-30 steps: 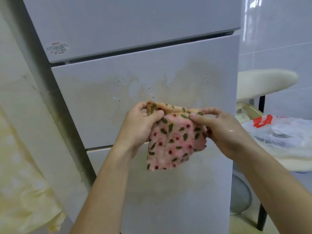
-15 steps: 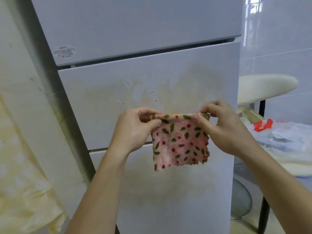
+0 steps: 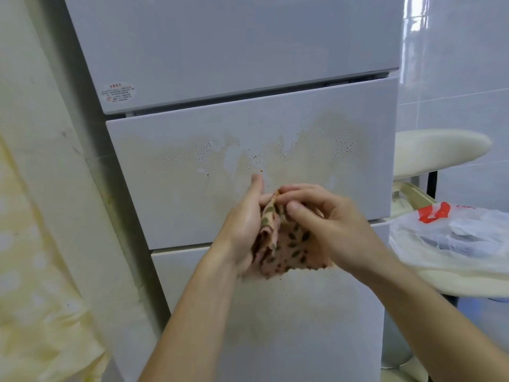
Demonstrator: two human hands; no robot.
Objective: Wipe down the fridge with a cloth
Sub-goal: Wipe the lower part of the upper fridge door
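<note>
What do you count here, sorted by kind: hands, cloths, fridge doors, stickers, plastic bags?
hands: 2 (left hand, right hand)
cloth: 1
fridge doors: 3 (top door, middle door, bottom door)
sticker: 1
plastic bag: 1
Total: 8

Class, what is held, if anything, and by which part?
A pink leaf-patterned cloth: left hand grips its bunched left side, right hand pinches its top edge.
</note>
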